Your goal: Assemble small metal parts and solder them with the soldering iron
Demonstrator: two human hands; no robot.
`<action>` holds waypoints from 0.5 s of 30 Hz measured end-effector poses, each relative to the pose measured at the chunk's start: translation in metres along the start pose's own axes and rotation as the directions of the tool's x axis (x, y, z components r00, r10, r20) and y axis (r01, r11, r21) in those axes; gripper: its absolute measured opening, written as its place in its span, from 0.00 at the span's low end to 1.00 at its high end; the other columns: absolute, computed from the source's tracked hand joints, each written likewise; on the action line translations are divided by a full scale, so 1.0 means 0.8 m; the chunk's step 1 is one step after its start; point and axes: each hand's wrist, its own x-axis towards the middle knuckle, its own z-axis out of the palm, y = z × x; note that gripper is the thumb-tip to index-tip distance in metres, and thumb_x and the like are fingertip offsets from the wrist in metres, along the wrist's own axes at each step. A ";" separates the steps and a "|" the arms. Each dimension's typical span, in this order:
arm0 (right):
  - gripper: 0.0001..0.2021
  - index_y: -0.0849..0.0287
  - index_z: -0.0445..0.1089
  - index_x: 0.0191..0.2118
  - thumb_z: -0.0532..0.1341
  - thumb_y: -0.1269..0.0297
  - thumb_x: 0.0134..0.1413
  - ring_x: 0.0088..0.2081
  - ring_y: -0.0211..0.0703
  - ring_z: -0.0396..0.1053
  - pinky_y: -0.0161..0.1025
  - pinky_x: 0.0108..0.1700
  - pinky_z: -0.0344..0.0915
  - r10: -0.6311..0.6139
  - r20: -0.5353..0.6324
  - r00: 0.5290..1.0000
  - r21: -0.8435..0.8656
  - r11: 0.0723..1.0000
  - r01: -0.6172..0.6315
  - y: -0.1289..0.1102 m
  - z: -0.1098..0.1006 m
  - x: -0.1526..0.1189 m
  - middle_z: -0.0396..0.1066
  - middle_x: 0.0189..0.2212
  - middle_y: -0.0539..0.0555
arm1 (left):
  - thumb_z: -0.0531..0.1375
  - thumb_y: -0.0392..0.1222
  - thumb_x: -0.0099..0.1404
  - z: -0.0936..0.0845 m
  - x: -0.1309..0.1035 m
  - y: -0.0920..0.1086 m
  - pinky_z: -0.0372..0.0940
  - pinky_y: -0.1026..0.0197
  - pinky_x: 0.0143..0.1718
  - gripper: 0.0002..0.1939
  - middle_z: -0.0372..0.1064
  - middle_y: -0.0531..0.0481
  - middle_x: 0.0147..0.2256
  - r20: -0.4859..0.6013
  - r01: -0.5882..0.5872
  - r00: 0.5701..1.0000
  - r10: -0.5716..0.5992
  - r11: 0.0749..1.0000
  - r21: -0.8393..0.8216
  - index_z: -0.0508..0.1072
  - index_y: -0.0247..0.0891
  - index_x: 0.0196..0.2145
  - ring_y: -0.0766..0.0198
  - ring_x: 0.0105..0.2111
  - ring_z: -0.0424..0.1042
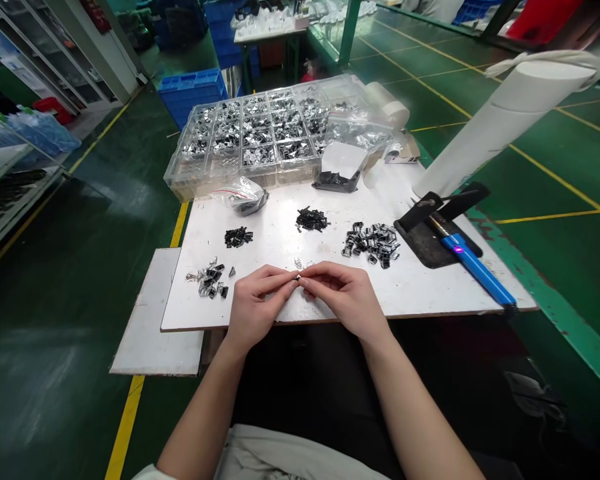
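My left hand (258, 301) and my right hand (347, 293) meet at the fingertips above the front edge of the white board (425, 287). Both pinch one tiny black and silver part (298, 277) between thumb and forefinger. Just beyond the fingertips lie some very small silver pieces (299, 264). Left of my left hand is a loose group of shiny pieces (212, 279). Farther back sit a small black pile (239, 237) and another black pile (312, 219). A heap of black and silver pieces (373, 244) lies beyond my right hand.
A blue soldering iron (480, 270) rests in its black stand (423, 243) at the right. Behind are a clear compartment box (273, 175), plastic bags (245, 195), a black-filled scoop (337, 175) and a leaning white tube (500, 127).
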 end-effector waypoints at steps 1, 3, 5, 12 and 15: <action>0.14 0.58 0.80 0.34 0.74 0.54 0.45 0.28 0.42 0.73 0.41 0.35 0.74 0.000 0.004 1.000 -0.003 1.000 0.000 0.000 0.000 0.000 0.77 0.27 0.52 | 0.65 0.36 0.66 -0.001 0.000 0.000 0.72 0.60 0.41 0.10 0.79 0.47 0.38 0.005 0.010 1.000 -0.010 1.000 -0.014 0.84 0.42 0.43 0.59 0.39 0.78; 0.14 0.58 0.80 0.34 0.74 0.54 0.45 0.28 0.42 0.73 0.42 0.35 0.74 -0.001 0.006 1.000 -0.008 1.000 0.001 -0.001 0.000 0.000 0.77 0.27 0.53 | 0.65 0.36 0.66 -0.002 0.001 -0.001 0.72 0.60 0.41 0.09 0.80 0.46 0.38 0.012 0.034 0.999 -0.034 0.998 -0.046 0.84 0.42 0.42 0.58 0.39 0.78; 0.14 0.58 0.80 0.34 0.74 0.53 0.45 0.28 0.42 0.73 0.42 0.35 0.74 -0.004 0.014 1.000 -0.007 1.000 0.004 -0.002 -0.001 0.000 0.77 0.28 0.53 | 0.66 0.37 0.65 -0.003 0.002 -0.001 0.73 0.60 0.41 0.08 0.80 0.46 0.38 0.015 0.065 0.998 -0.064 0.994 -0.086 0.85 0.41 0.41 0.58 0.39 0.78; 0.13 0.60 0.79 0.35 0.72 0.54 0.49 0.29 0.40 0.71 0.40 0.34 0.71 -0.006 0.077 0.997 0.016 1.000 0.005 -0.006 -0.004 0.001 0.76 0.29 0.54 | 0.70 0.40 0.59 0.000 0.003 0.002 0.77 0.57 0.46 0.08 0.83 0.47 0.38 0.010 0.251 0.966 -0.257 0.935 -0.249 0.85 0.39 0.38 0.55 0.39 0.82; 0.15 0.60 0.78 0.35 0.72 0.53 0.50 0.27 0.40 0.71 0.40 0.32 0.70 0.029 0.104 0.994 0.004 1.000 -0.030 -0.008 -0.004 0.001 0.74 0.26 0.53 | 0.71 0.41 0.58 0.001 0.002 0.003 0.78 0.56 0.45 0.09 0.83 0.47 0.36 0.011 0.276 0.959 -0.282 0.926 -0.258 0.84 0.37 0.38 0.54 0.38 0.82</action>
